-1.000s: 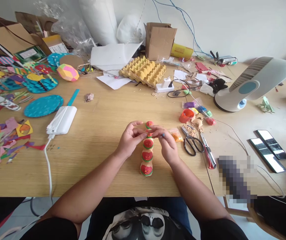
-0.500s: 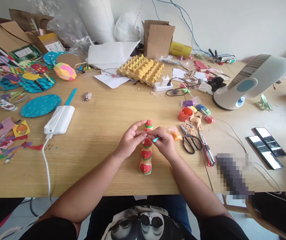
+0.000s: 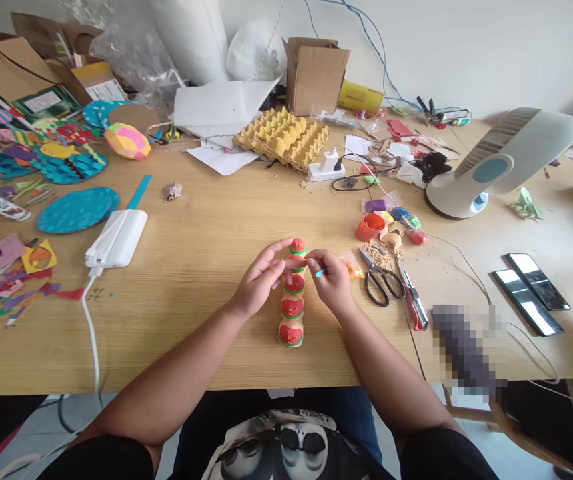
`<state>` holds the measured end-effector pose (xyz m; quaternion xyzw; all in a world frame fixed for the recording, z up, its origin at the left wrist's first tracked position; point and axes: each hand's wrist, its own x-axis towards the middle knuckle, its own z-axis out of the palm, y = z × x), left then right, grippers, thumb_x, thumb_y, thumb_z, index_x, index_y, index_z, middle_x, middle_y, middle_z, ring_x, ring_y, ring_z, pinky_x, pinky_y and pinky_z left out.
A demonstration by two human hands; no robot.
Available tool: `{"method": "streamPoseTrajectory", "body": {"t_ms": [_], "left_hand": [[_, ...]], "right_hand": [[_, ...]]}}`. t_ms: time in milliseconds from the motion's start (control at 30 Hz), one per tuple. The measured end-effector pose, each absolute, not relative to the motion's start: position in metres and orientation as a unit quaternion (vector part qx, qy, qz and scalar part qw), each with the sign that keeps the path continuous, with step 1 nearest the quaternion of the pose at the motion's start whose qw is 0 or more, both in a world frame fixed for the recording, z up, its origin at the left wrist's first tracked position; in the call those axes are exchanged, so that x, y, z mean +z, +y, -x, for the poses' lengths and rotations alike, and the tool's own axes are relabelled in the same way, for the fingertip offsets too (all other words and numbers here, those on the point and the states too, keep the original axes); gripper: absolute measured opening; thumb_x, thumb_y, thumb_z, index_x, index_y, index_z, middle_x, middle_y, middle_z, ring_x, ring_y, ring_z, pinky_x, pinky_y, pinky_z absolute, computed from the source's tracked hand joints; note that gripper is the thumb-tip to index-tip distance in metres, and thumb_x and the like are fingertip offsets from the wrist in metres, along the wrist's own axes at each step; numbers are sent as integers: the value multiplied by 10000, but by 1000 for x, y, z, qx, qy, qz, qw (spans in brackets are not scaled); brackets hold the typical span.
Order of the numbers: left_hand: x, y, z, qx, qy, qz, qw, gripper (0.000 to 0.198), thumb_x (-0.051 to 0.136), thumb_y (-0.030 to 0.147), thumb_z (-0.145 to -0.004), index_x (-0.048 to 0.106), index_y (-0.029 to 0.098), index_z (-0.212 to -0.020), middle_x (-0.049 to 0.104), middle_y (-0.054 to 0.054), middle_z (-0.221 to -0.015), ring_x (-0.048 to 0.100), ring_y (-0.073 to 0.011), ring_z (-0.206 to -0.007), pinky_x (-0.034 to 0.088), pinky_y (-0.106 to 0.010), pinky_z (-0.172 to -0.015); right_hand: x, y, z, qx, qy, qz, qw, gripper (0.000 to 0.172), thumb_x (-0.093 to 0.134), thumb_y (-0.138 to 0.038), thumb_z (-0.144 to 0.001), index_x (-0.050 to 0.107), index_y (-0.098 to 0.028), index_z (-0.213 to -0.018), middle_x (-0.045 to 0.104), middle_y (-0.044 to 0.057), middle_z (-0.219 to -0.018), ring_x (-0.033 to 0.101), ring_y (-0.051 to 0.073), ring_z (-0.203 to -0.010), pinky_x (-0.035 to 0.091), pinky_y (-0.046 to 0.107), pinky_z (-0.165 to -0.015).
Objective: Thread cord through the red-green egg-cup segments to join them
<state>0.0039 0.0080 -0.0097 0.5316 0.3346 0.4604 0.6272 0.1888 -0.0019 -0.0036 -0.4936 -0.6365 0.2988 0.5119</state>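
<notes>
1. Right hand (image 3: 333,279), frame centre: fingers curled around a blue stick (image 3: 321,273).
2. Left hand (image 3: 259,280), facing it: forefinger extended; cannot tell whether it pinches anything.
3. Carton strip (image 3: 292,308), centre: between the hands, running toward the lower edge.

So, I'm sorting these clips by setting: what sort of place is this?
Probably a craft room or workspace: coloured paper scraps and black-handled scissors lie on the table, along with a row of bumps decorated with red faces.
</notes>
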Motion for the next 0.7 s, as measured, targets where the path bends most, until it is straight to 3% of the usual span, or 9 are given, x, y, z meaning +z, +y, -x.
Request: {"method": "streamPoseTrajectory", "body": {"t_ms": [200, 367, 467, 700], "left_hand": [[-6, 8, -3, 459, 331, -558, 607, 457, 612, 458, -967, 555, 241, -1365, 769, -105, -1131, 639, -140, -734, 468, -279, -672], [-5, 7, -4, 459, 336, -568, 595, 438, 638, 434, -956, 567, 234, -1338, 767, -104, -1118, 706, -213, -1023, 529, -339, -856], [-6, 7, -5, 463, 330, -565, 598, 431, 648, 428, -951, 572, 232, -1327, 762, -102, -1127, 704, -228, -1085, 535, -362, -915], [-5, 7, -6, 478, 337, -569, 578, 361, 659, 403, -946, 617, 210, -1248, 769, -93, -1067, 710, -208, -1031, 543, -322, -872]], "right_hand": [[-7, 1, -189, 391, -546, 493, 553, 393, 509, -561, -980, 621, -230, -801, 511, -7, -669, 472, 155, -640, 420, 297, -634], [-6, 2, -190, 489, -478, 464, 563, 332, 659, -557, -890, 652, -226, -899, 516, -22, -691, 448, 131, -627, 409, 269, -596], [-3, 1, -189, 527, -454, 443, 565, 331, 719, -536, -843, 615, -224, -881, 509, -35, -701, 408, 113, -598, 376, 257, -568], [-4, 1, -188, 538, -439, 428, 578, 344, 763, -490, -809, 550, -220, -816, 483, -54, -669, 355, 91, -550, 295, 247, -521]]}}
